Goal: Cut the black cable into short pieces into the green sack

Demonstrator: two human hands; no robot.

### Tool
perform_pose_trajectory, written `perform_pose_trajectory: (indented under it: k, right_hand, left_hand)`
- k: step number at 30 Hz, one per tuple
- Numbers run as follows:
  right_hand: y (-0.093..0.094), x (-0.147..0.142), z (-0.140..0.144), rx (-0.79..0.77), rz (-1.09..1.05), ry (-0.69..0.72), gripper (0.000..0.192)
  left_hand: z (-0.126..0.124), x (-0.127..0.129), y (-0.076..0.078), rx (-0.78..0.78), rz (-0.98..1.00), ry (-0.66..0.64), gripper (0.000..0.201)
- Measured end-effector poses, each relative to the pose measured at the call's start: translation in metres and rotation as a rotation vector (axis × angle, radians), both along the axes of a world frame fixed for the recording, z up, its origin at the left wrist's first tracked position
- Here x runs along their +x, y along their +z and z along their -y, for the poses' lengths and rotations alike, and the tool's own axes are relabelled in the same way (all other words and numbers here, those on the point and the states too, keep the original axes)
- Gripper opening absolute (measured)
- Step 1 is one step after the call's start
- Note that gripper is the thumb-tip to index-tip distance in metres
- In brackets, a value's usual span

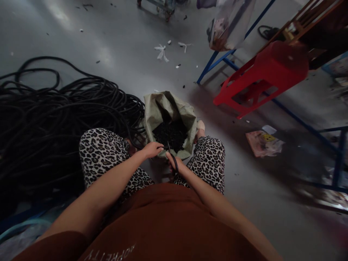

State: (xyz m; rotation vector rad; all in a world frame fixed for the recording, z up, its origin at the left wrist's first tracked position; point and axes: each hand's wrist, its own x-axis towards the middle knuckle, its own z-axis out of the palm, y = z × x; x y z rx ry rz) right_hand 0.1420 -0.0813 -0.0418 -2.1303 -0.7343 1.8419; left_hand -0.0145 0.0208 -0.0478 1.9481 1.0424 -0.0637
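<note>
Between my knees stands an open woven sack (150, 110), with many short black pieces (171, 134) inside. Over its near rim, my left hand (152, 149) pinches a black rubber cord, whose end shows only as a thin dark tip at the fingers. My right hand (174, 162) grips a pair of scissors (176, 167) by the black handles, with the blades pointing up over the sack. The blades are close to the left fingertips; whether they touch the cord I cannot tell. Long black cord (100, 92) lies in a large tangled heap on the left, reaching up to the sack.
A red plastic stool (282, 69) lies tipped against a blue metal frame (208, 67) at the right. White scraps (161, 53) are on the grey floor ahead, and a printed plastic packet (262, 143) lies to the right. A light blue basin rim (24, 224) shows at lower left.
</note>
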Motion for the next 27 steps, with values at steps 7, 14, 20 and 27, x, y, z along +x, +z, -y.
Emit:
perform_pose_trajectory:
  k: [7, 14, 20, 27]
  right_hand:
    - [0.004, 0.002, -0.003, -0.026, 0.066, 0.01, 0.051]
    - [0.004, 0.002, -0.001, -0.049, 0.073, 0.013, 0.047]
    - [0.003, 0.003, 0.001, -0.039, 0.061, 0.05, 0.047]
    - [0.009, 0.003, -0.002, -0.046, 0.058, -0.059, 0.048]
  left_hand:
    - [0.0, -0.003, 0.004, 0.067, -0.08, 0.006, 0.035]
    - [-0.001, -0.002, 0.009, 0.045, -0.144, -0.02, 0.032]
    - [-0.002, -0.002, 0.004, 0.064, -0.186, -0.038, 0.03]
    - [-0.003, -0.003, 0.003, 0.044, -0.156, 0.008, 0.032]
